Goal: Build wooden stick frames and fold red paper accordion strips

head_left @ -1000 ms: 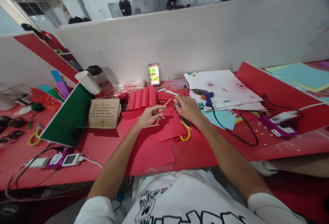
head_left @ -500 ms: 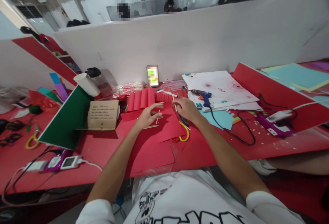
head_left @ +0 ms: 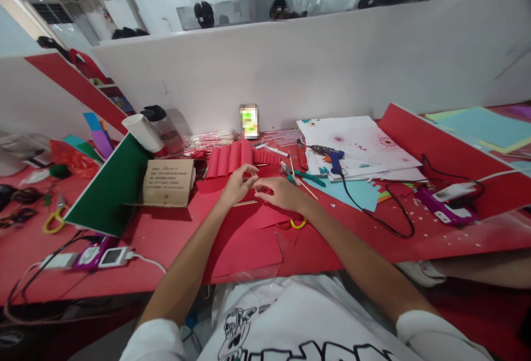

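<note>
Over a red paper sheet (head_left: 249, 253), my two hands meet with fingertips close together. My left hand (head_left: 237, 187) is closed in a pinch on a thin pale stick (head_left: 256, 189), of which only a small bit shows. My right hand (head_left: 282, 192) comes in from the other side, its fingers curled and closed at the same spot. What those fingers pinch is hidden. Another pale stick (head_left: 245, 203) lies on the paper just below my left hand. Beyond the hands sits a piece of rolled red paper (head_left: 228, 159) with several tube-like ridges.
Green-handled pliers (head_left: 311, 177) and a yellow scissor handle (head_left: 297, 223) lie near my right hand. A blue glue gun (head_left: 334, 159) rests on white sheets (head_left: 360, 140), its cord running right. At left stand a cardboard box (head_left: 166, 184) and a green board (head_left: 112, 189). A phone (head_left: 249, 122) leans behind.
My right hand has moved left, away from the pliers and sticks, to meet my left hand. The pliers now show fully. My left hand has barely shifted.
</note>
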Motion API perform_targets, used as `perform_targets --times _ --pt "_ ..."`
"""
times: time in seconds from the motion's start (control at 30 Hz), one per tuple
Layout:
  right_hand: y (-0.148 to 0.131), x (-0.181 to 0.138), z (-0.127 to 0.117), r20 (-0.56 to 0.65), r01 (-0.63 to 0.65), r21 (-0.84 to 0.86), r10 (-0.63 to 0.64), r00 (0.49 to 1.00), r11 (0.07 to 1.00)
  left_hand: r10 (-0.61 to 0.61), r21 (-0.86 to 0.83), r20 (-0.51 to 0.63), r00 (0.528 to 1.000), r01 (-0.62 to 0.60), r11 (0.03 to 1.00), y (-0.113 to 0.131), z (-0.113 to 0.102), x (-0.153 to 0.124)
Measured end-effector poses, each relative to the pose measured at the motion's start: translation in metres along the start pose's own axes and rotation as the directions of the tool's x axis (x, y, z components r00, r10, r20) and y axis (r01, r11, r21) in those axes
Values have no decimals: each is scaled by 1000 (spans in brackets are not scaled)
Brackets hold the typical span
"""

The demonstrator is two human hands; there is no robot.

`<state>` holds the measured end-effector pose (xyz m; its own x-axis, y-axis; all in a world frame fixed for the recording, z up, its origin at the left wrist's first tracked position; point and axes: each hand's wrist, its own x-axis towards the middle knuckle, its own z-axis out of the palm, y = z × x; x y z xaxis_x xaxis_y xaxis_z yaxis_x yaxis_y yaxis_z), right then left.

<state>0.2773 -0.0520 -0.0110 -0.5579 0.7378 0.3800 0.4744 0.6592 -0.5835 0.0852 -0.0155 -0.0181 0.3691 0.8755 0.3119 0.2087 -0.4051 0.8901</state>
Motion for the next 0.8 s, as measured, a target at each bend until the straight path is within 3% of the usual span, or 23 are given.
perform_targets --times 0.13,0.23,0.3,0.4,0.53,0.67,0.8 --pt "4 3 12 4 -52 22 52 999 998 26 81 30 999 -28 996 -3 1 0" --pt "6 4 11 34 -87 54 85 996 995 83 259 73 994 -99 961 -3 -9 -2" --pt "7 4 9 69 -94 37 91 993 995 109 464 147 983 -166 870 -1 -19 -4" --pt "9 5 12 105 -93 0 92 990 996 23 631 295 955 -213 746 0 -33 -8" --pt "12 5 20 98 -133 -13 134 986 991 -53 673 392 919 -247 697 0 -47 -15" --pt "15 5 26 82 -159 6 158 984 987 -83 633 498 863 -297 715 3 -56 -20" --pt "19 4 23 77 -136 -46 139 987 990 -65 588 497 865 -281 759 4 -58 -21"
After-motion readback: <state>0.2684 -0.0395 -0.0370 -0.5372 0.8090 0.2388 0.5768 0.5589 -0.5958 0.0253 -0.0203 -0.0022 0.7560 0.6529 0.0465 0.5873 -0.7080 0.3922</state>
